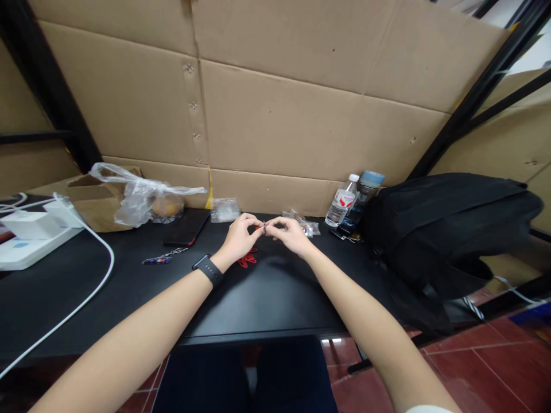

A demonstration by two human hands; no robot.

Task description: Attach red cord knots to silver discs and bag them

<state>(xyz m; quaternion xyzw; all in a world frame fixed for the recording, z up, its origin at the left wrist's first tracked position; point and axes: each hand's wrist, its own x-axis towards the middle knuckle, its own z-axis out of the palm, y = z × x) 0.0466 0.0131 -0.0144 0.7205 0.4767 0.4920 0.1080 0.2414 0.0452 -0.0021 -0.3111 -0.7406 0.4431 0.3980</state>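
Small piece (264, 228): I hold it between the fingertips of my left hand (239, 237) and right hand (293, 235). It appears dark; its exact shape is too small to tell.

Red cord (247, 259): thin, bright red, slack, gathered in loose, overlapping loops on the black tabletop (275, 301), just beside my left hand. A trace of red also shows at my left fingertips; I cannot tell whether it joins the loops.

A hand can pass over the flat black bench (275, 304) between the bare forearms (142, 327); a bulky black fabric backpack (434, 229) blocks the right, a thin white cable (112, 257) crosses the left, a tan cardboard wall (301, 126) closes the back.
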